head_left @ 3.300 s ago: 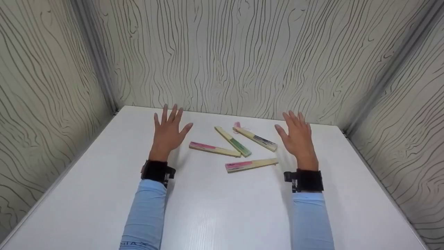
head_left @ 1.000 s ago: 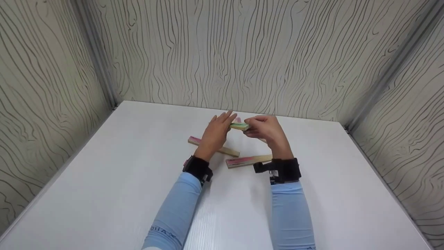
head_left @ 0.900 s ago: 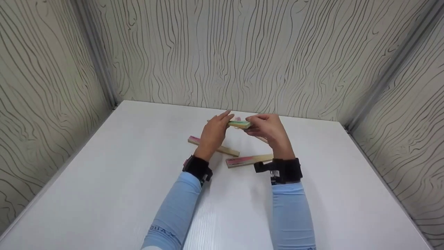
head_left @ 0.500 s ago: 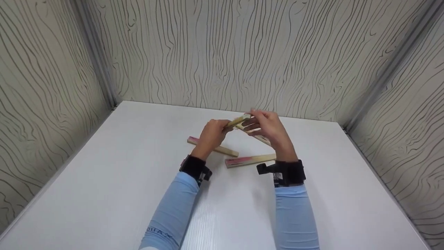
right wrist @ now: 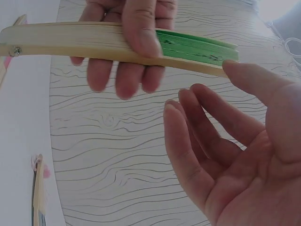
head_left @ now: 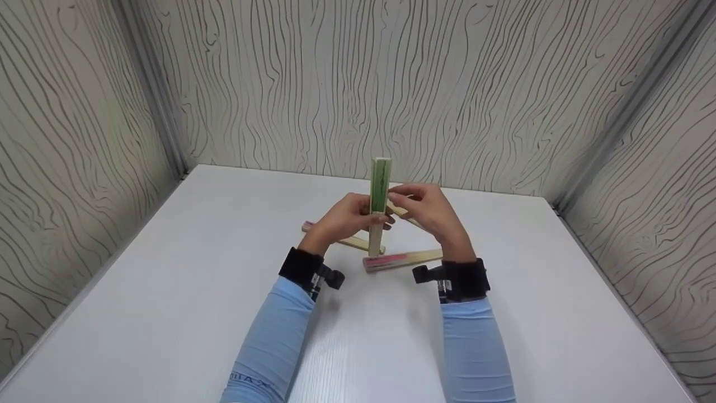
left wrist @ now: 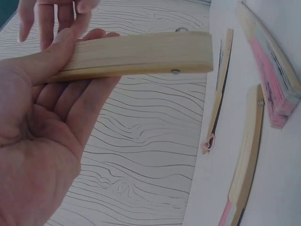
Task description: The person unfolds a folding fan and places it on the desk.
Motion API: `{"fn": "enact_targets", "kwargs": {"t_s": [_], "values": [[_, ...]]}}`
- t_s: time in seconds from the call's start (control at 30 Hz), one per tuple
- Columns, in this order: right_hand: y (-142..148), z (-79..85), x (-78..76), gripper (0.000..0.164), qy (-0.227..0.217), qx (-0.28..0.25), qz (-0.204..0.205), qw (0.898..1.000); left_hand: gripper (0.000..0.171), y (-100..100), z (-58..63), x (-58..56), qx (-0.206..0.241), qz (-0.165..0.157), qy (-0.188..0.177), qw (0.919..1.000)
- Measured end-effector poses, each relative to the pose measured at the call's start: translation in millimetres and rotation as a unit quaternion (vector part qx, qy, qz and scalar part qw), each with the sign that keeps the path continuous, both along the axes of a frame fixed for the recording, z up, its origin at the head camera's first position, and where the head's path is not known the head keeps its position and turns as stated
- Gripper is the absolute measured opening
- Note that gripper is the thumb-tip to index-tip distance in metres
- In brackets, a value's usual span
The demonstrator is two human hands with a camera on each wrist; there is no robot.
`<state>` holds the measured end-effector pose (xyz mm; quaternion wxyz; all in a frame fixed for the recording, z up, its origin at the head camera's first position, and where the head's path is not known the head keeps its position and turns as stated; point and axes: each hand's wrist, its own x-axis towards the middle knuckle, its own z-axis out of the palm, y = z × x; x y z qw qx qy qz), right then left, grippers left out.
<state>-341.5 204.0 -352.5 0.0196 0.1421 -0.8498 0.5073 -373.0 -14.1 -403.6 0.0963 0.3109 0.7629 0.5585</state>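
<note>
A closed folding fan with green leaf [head_left: 380, 187] stands nearly upright over the table in the head view. My left hand [head_left: 344, 218] grips it around the middle, thumb across the near face, fingers behind. The pale ribs and rivet end [left wrist: 146, 52] extend past the fingers in the left wrist view. My right hand [head_left: 428, 207] is at the fan's right side. In the right wrist view, its thumb [right wrist: 244, 73] reaches the tip of the green end, while its other fingers [right wrist: 188, 136] curve loosely below, apart from the fan.
Three more closed fans lie on the white table [head_left: 184, 268]: a pink fan [head_left: 355, 242] partly behind my left hand, another pink fan [head_left: 400, 259] in front, and a dark-leaf fan [left wrist: 220, 94] with a pink tassel [left wrist: 209, 141] farther back. Wood-grain panels [head_left: 358, 84] enclose the table.
Both hands have come inward from resting apart on the table, and the green fan has been lifted. It has since turned from lying crosswise between the hands to upright in my left hand.
</note>
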Motion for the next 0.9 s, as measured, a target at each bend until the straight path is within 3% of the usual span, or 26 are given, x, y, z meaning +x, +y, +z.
{"fn": "enact_targets", "kwargs": {"t_s": [0.1, 0.23, 0.53, 0.73, 0.9], "values": [[-4.7, -5.0, -2.5, 0.029, 0.02, 0.011, 0.015, 1.0, 0.031, 1.5, 3.3, 3.4, 0.011, -0.018, -0.016, 0.9997], [-8.8, -9.1, -4.1, 0.024, 0.031, -0.002, 0.015, 0.999, 0.033, 3.2, 5.0, 5.7, 0.013, -0.011, -0.025, 0.9995], [-9.2, -10.1, -8.7, 0.029, 0.006, -0.074, -0.035, 0.997, 0.027, 3.8, 8.2, 6.2, 0.002, 0.062, -0.033, 0.9975], [-10.8, -18.2, -13.3, 0.031, -0.013, -0.077, -0.003, 0.997, 0.029, 2.7, 7.9, 6.1, 0.054, 0.098, -0.032, 0.9932], [-12.5, -23.6, -15.0, 0.031, -0.021, -0.072, 0.01, 0.997, 0.031, 2.8, 8.0, 7.1, 0.059, 0.113, -0.06, 0.9901]]}}
